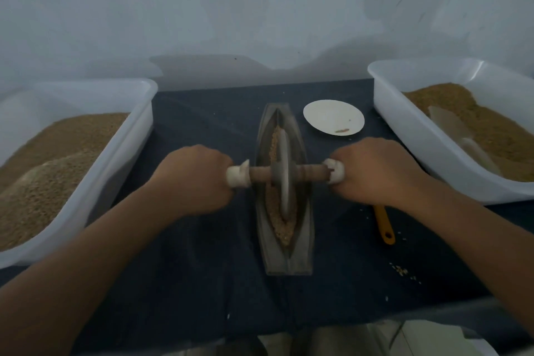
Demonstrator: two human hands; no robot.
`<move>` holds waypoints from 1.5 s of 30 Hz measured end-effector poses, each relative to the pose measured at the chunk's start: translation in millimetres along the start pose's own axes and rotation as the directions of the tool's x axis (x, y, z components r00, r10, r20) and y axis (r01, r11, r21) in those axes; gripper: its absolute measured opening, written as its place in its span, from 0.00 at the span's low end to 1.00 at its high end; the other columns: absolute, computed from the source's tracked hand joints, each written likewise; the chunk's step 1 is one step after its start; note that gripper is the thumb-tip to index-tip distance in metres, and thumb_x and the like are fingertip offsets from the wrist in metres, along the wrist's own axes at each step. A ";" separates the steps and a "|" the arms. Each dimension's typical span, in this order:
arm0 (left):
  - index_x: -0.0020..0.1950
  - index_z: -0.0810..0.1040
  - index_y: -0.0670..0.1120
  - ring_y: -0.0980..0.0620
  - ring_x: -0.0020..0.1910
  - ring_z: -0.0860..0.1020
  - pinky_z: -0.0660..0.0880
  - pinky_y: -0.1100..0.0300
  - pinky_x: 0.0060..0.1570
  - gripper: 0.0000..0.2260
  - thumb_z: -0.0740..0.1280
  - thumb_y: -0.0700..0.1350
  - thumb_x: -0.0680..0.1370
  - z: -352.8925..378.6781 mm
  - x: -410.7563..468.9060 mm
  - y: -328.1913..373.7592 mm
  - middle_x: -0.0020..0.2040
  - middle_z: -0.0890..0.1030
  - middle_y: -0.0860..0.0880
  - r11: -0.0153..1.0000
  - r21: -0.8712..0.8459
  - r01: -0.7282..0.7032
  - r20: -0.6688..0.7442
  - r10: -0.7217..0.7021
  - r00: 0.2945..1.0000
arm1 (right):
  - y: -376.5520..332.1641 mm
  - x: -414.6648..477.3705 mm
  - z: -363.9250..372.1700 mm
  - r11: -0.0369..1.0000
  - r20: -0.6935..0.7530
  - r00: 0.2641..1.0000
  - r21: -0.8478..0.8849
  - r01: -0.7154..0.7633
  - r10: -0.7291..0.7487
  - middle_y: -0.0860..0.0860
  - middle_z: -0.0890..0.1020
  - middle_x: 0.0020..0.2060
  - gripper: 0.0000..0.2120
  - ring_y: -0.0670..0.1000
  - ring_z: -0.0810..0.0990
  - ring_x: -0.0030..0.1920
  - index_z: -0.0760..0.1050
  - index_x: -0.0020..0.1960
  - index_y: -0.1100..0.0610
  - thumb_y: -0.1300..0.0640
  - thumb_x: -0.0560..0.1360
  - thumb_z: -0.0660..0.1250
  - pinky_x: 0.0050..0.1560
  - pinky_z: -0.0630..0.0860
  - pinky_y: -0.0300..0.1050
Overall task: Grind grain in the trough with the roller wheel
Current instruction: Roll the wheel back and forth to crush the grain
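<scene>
The roller wheel [284,170] is seated in the trough [300,254], over grain [281,225]. It is gripped at nine o'clock by the left hand [196,179], at three by the right hand [375,170]; even downward pressure is advised.

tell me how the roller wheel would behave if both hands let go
The roller wheel is a thin disc standing on edge, so it would likely tip until its axle meets the trough rim. It looks like stone or metal, probably heavy for its size. The grain bed should damp any rolling.
</scene>
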State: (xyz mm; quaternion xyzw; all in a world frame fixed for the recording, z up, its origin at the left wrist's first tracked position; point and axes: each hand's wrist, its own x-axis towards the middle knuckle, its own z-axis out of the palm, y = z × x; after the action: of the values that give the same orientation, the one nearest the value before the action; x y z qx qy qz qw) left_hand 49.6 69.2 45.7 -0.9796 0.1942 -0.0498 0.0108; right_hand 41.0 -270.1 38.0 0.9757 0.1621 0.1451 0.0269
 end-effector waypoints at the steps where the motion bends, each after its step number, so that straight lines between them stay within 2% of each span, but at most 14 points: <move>1: 0.32 0.71 0.53 0.54 0.30 0.73 0.64 0.60 0.29 0.12 0.63 0.60 0.68 0.7 13.1 -0.5 0.30 0.74 0.56 1.000 -0.008 0.014 0.013 -0.014 1.000 | -0.3 10.5 1.6 0.999 -0.003 1.000 -0.015 -0.030 0.030 0.42 0.72 0.23 0.17 0.41 0.70 0.25 0.70 0.31 0.44 0.34 0.67 0.55 0.26 0.70 0.41; 5: 0.34 0.73 0.51 0.48 0.34 0.76 0.71 0.56 0.36 0.13 0.66 0.58 0.72 0.9 78.6 -7.8 0.34 0.76 0.53 0.986 -0.039 0.161 -0.016 -0.161 0.987 | -1.3 66.3 4.6 0.993 -0.169 0.979 -0.021 -0.116 0.111 0.46 0.69 0.25 0.18 0.48 0.67 0.26 0.65 0.30 0.49 0.44 0.76 0.63 0.30 0.68 0.43; 8: 0.36 0.75 0.50 0.44 0.38 0.77 0.74 0.54 0.39 0.12 0.67 0.57 0.73 1.2 90.3 -7.2 0.39 0.79 0.50 0.976 -0.090 0.199 0.023 -0.197 0.980 | -4.2 82.9 -8.5 0.989 -0.087 0.990 -0.087 -0.116 0.109 0.46 0.71 0.27 0.18 0.50 0.69 0.27 0.65 0.30 0.48 0.46 0.75 0.66 0.32 0.70 0.44; 11: 0.36 0.76 0.50 0.49 0.35 0.77 0.72 0.56 0.35 0.09 0.66 0.55 0.72 3.2 54.7 -3.8 0.37 0.80 0.52 0.979 -0.123 0.161 0.080 -0.152 0.985 | -7.9 59.5 -17.7 0.997 -0.077 0.995 -0.029 -0.066 0.063 0.46 0.70 0.27 0.14 0.50 0.71 0.29 0.66 0.31 0.49 0.45 0.73 0.62 0.33 0.72 0.45; 13: 0.34 0.73 0.53 0.54 0.29 0.72 0.66 0.59 0.29 0.09 0.64 0.57 0.68 5.6 16.6 -0.8 0.31 0.75 0.56 0.998 -0.025 0.063 -0.032 -0.063 0.997 | -9.9 22.8 -14.1 0.998 -0.012 0.998 -0.035 -0.057 0.057 0.44 0.72 0.27 0.12 0.46 0.73 0.28 0.69 0.32 0.47 0.42 0.70 0.63 0.31 0.74 0.45; 16: 0.30 0.66 0.55 0.59 0.23 0.64 0.55 0.64 0.26 0.13 0.63 0.61 0.66 2.9 -12.6 1.8 0.25 0.67 0.58 0.996 0.082 -0.037 -0.169 0.050 0.984 | -9.5 -23.0 -8.4 1.000 -0.077 0.997 0.014 -0.002 0.003 0.41 0.66 0.21 0.12 0.38 0.65 0.22 0.64 0.28 0.42 0.37 0.64 0.60 0.22 0.63 0.37; 20: 0.33 0.72 0.53 0.52 0.31 0.73 0.67 0.58 0.31 0.12 0.65 0.58 0.71 7.1 29.4 -1.8 0.31 0.74 0.56 0.998 -0.009 0.060 -0.029 -0.061 0.998 | -5.5 19.6 -2.4 0.998 -0.065 0.997 -0.045 -0.054 0.051 0.44 0.70 0.24 0.15 0.43 0.68 0.25 0.67 0.31 0.46 0.38 0.71 0.60 0.26 0.64 0.40; 23: 0.34 0.72 0.52 0.48 0.35 0.76 0.73 0.55 0.37 0.12 0.66 0.57 0.73 4.0 73.3 -7.1 0.35 0.77 0.54 0.985 -0.050 0.163 -0.080 -0.167 0.983 | -3.1 71.3 -1.6 0.991 -0.116 0.986 -0.045 -0.125 0.119 0.46 0.69 0.25 0.18 0.46 0.65 0.26 0.66 0.31 0.49 0.43 0.75 0.65 0.29 0.60 0.41; 26: 0.35 0.74 0.51 0.46 0.38 0.80 0.78 0.53 0.40 0.13 0.66 0.58 0.73 -5.9 86.9 -7.5 0.37 0.79 0.52 0.985 -0.074 0.154 -0.022 -0.156 0.988 | -5.1 81.5 -7.8 0.985 -0.065 0.985 -0.052 -0.162 0.158 0.46 0.71 0.27 0.16 0.49 0.70 0.29 0.68 0.31 0.49 0.46 0.74 0.67 0.31 0.67 0.44; 30: 0.35 0.74 0.51 0.49 0.35 0.78 0.74 0.56 0.37 0.10 0.67 0.54 0.72 -5.2 37.5 -2.1 0.34 0.77 0.55 0.996 -0.064 0.065 0.044 -0.062 0.997 | -7.1 36.1 -10.2 0.994 0.057 0.993 -0.021 -0.106 0.107 0.47 0.76 0.32 0.15 0.51 0.77 0.34 0.74 0.38 0.49 0.42 0.76 0.59 0.38 0.78 0.51; 35: 0.33 0.72 0.54 0.58 0.27 0.72 0.63 0.62 0.26 0.11 0.63 0.60 0.67 1.5 -20.2 -3.3 0.27 0.74 0.57 0.997 -0.077 -0.006 0.005 0.006 1.000 | -8.8 -16.3 -12.0 0.997 -0.122 0.990 -0.001 0.072 -0.071 0.41 0.64 0.21 0.13 0.39 0.63 0.22 0.61 0.30 0.43 0.36 0.65 0.58 0.22 0.60 0.37; 39: 0.34 0.73 0.51 0.48 0.35 0.77 0.72 0.56 0.36 0.10 0.65 0.56 0.70 -1.2 38.3 -1.6 0.34 0.76 0.55 0.993 -0.043 0.114 0.024 -0.113 0.993 | -4.8 38.3 0.0 0.995 -0.071 0.995 -0.060 -0.078 0.073 0.45 0.73 0.28 0.17 0.48 0.73 0.29 0.71 0.35 0.48 0.38 0.76 0.58 0.32 0.73 0.44; 43: 0.36 0.75 0.50 0.49 0.35 0.75 0.73 0.55 0.38 0.08 0.67 0.53 0.71 -9.0 84.4 -0.9 0.39 0.80 0.51 0.979 -0.028 0.203 -0.008 -0.203 0.979 | 0.8 77.2 3.7 0.983 -0.090 0.982 -0.060 -0.173 0.167 0.46 0.71 0.29 0.19 0.46 0.66 0.29 0.68 0.33 0.49 0.42 0.80 0.61 0.32 0.64 0.44; 45: 0.36 0.75 0.51 0.49 0.34 0.75 0.73 0.55 0.38 0.07 0.66 0.53 0.70 -11.7 72.7 1.6 0.38 0.79 0.52 0.982 -0.033 0.185 0.001 -0.185 0.983 | 1.5 68.0 2.9 0.982 -0.052 0.982 -0.049 -0.182 0.179 0.47 0.75 0.31 0.20 0.47 0.69 0.30 0.72 0.34 0.50 0.41 0.81 0.58 0.34 0.69 0.44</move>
State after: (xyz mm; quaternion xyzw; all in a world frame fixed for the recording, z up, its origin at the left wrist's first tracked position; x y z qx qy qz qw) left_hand 114.7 40.1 64.0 -0.9935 0.1030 -0.0481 -0.0104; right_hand 103.8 -249.5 54.1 0.9816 0.0697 0.1744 0.0359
